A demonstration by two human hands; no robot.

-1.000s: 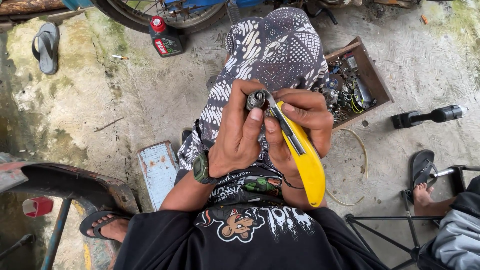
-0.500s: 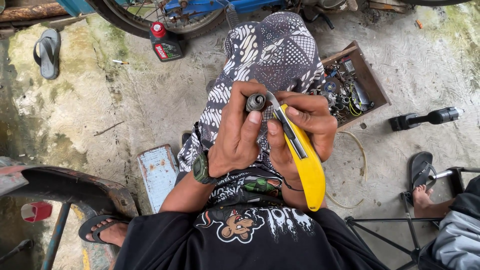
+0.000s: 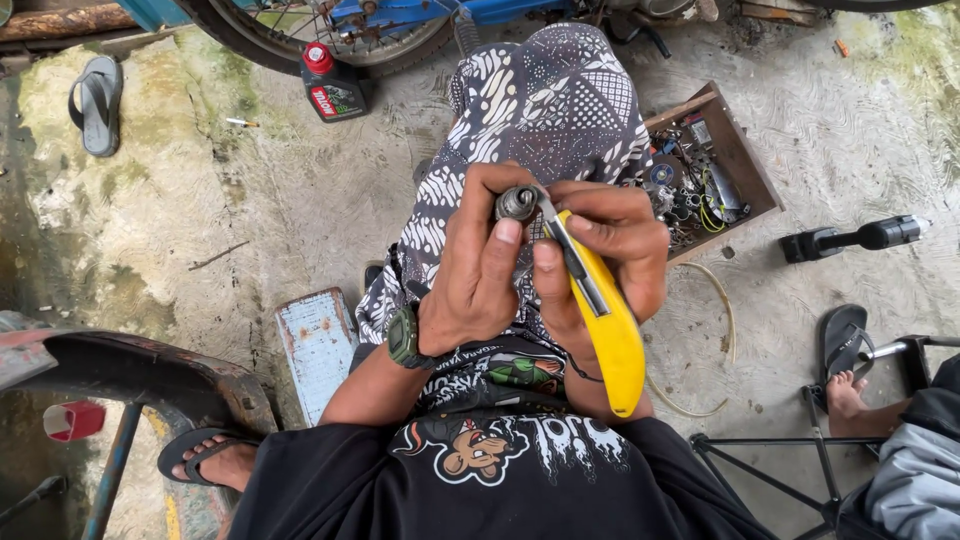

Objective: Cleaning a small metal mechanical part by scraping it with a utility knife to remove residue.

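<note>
My left hand [image 3: 480,270] grips a small round grey metal part [image 3: 518,203] between thumb and fingers, held up over my lap. My right hand [image 3: 610,250] holds a yellow utility knife [image 3: 600,310], its blade tip touching the round part. A dark wristwatch [image 3: 404,338] sits on my left wrist. Both hands are close together above my patterned black-and-white shorts [image 3: 540,110].
A wooden box of small parts and wires [image 3: 715,170] lies to the right. A black oil bottle with a red cap [image 3: 328,85] stands by a bicycle wheel [image 3: 300,30]. A metal plate [image 3: 316,340], a black tool [image 3: 850,238], sandals and another person's foot [image 3: 850,395] surround me.
Both hands with the knife and the round part have stayed almost still; the view has shifted slightly.
</note>
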